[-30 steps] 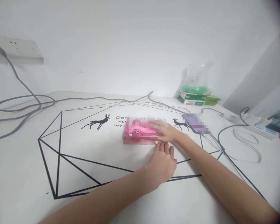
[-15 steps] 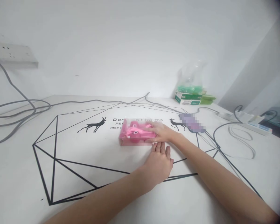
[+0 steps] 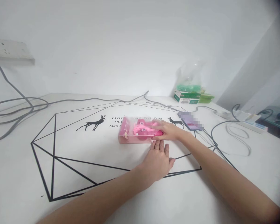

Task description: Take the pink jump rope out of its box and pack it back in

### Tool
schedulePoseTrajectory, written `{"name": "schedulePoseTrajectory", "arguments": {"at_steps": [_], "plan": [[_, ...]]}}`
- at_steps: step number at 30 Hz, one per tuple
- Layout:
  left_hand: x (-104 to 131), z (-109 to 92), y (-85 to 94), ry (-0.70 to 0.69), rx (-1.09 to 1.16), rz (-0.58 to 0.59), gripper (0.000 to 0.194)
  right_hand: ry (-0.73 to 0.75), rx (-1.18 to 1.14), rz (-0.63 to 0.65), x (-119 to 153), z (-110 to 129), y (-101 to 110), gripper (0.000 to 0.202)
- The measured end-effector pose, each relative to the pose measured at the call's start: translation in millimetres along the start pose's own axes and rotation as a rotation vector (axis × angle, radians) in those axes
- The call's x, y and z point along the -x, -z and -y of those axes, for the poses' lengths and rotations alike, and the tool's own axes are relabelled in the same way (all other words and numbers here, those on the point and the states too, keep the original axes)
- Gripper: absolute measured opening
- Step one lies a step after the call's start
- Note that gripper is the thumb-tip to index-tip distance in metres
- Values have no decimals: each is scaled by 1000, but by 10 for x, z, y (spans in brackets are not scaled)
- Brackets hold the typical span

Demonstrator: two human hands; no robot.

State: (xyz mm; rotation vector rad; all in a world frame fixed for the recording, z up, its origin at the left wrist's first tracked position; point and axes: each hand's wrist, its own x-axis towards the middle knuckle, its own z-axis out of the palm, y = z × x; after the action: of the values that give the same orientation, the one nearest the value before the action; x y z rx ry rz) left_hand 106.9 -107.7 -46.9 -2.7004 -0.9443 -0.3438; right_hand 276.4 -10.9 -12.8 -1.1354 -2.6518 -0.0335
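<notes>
Pink corded toy (image 3: pixel 143 132) contents sit further right inside the clear box (image 3: pixel 124 133) than half a second ago, baring more of the printed pink panel at its left end. Box and toy lie on the white surface (image 3: pixel 21 180) at mid-frame, right of the printed deer. At the box's right end, the right hand (image 3: pixel 169 130) is narrowed, seemingly pinching the toy's end between thumb and fingers, so the toy appears partly drawn out. Below it, the left hand (image 3: pixel 156 160) lies with fingers extended, grasping nothing visible, fingertips just beside the box's near edge; contact is unclear.
</notes>
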Motion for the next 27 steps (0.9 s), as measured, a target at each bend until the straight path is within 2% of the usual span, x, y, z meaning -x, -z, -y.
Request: {"name": "schedulePoseTrajectory", "arguments": {"at_steps": [6, 8, 14, 21, 27], "plan": [[-16, -7, 12, 9, 14, 27, 57, -64, -27, 59, -88, 61, 5, 74], [-16, -10, -2, 9, 18, 29, 57, -75, -28, 46, -119, 75, -3, 73], [5, 8, -38, 6, -15, -13, 56, -30, 40, -4, -119, 66, -38, 50], [8, 9, -6, 10, -4, 3, 57, -27, 167, -46, 51, 15, 31, 53], [-25, -16, 27, 20, 17, 29, 57, -29, 251, 48, 158, 2, 73, 56]]}}
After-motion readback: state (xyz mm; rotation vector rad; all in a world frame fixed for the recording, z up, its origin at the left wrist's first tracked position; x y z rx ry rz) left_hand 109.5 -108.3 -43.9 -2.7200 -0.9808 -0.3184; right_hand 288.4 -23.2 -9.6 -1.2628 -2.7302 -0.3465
